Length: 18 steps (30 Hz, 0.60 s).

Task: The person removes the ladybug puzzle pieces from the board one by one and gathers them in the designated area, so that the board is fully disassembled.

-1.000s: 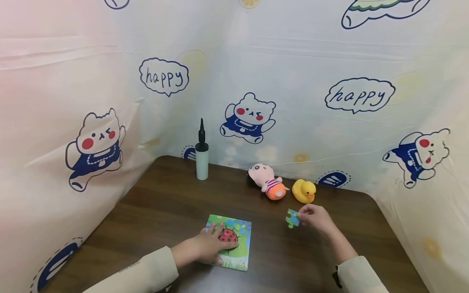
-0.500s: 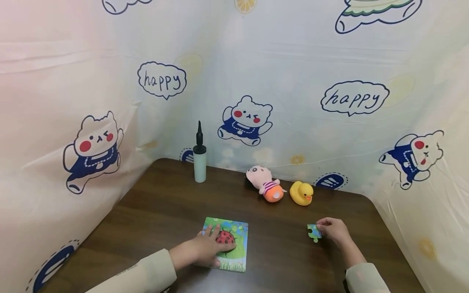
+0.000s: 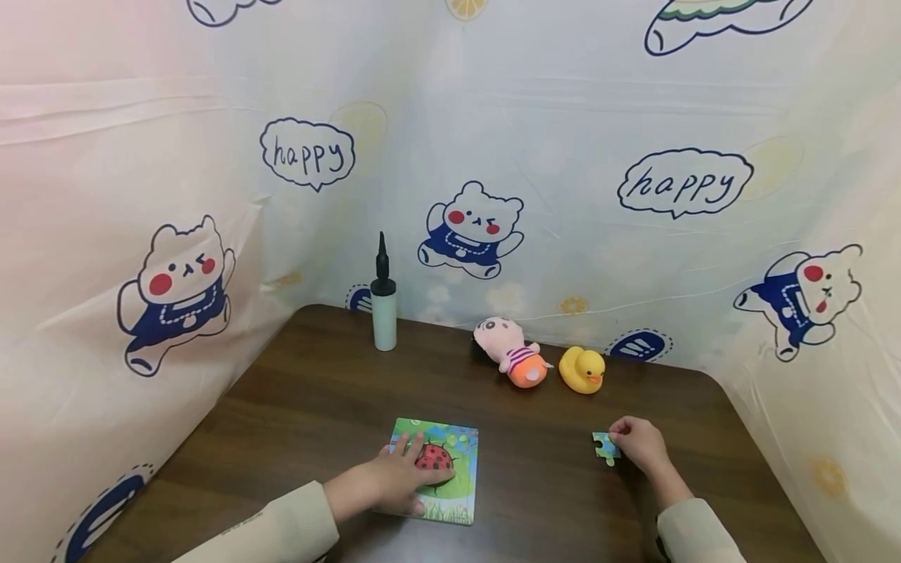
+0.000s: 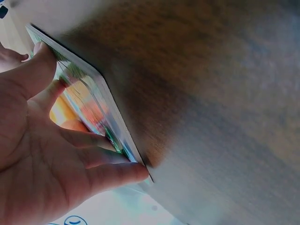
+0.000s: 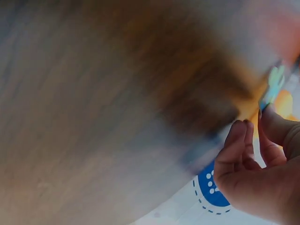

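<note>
A square jigsaw puzzle (image 3: 461, 489) with a red ladybug on green and blue lies on the brown table. Spread across its left part, my left hand (image 3: 396, 478) rests with fingers extended, covering some of the picture. In the left wrist view the fingers touch the puzzle board (image 4: 101, 86) along its edge. Off to the right, my right hand (image 3: 644, 446) pinches a blue-green puzzle piece (image 3: 604, 446) by its right side. The right wrist view has the thumb and a finger gripping the puzzle piece (image 5: 273, 84), other fingers curled.
A pale green hand pump (image 3: 384, 317) with a black nozzle stands upright at the back left. A pink plush doll (image 3: 511, 350) lies near the back edge, beside a yellow rubber duck (image 3: 583, 370). A printed cloth (image 3: 563, 102) hangs behind and at both sides of the table (image 3: 317, 414).
My right hand has carried the puzzle piece rightward and nearer to me, then stayed about there for the last half second. The left hand keeps its place on the puzzle.
</note>
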{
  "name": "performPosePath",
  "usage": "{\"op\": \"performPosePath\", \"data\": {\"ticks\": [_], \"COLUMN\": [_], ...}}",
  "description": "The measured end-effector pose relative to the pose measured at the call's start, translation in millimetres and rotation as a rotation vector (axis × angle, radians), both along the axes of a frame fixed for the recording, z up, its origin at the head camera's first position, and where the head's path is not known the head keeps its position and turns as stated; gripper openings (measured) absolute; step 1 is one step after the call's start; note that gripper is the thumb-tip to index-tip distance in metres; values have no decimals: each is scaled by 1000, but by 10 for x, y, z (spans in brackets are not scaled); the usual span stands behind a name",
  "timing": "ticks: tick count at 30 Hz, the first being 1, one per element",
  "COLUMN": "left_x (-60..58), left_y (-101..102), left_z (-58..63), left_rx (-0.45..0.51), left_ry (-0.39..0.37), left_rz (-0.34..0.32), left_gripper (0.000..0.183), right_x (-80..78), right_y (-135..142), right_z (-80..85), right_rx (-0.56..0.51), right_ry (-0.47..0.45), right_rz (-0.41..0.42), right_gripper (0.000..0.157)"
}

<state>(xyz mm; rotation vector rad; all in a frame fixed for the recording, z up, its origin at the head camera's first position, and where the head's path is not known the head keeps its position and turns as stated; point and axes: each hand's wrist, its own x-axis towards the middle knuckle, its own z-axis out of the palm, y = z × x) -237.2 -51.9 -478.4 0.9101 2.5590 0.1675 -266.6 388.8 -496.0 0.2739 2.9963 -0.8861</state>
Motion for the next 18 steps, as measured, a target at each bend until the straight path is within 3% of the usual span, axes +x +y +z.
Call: {"op": "performPosePath", "data": {"ticks": [6, 10, 13, 18], "left_x": [-2, -40, -77, -137], "left_y": [-19, -65, -120, -181], "left_z": [-54, -40, -17, 8], "left_rx": [29, 82, 120, 115], "left_ry": [59, 60, 54, 130], "left_rz": [-28, -34, -18, 17], "left_gripper": [65, 70, 70, 68], "right_x": [-33, -44, -14, 34], "right_y": [-60, -119, -203, -468], "right_z": [11, 21, 12, 38], "right_rx": [163, 231, 261, 255], "right_ry": [-94, -93, -8, 257], "right_rz": [-32, -61, -95, -232], "right_gripper": [11, 21, 21, 21]}}
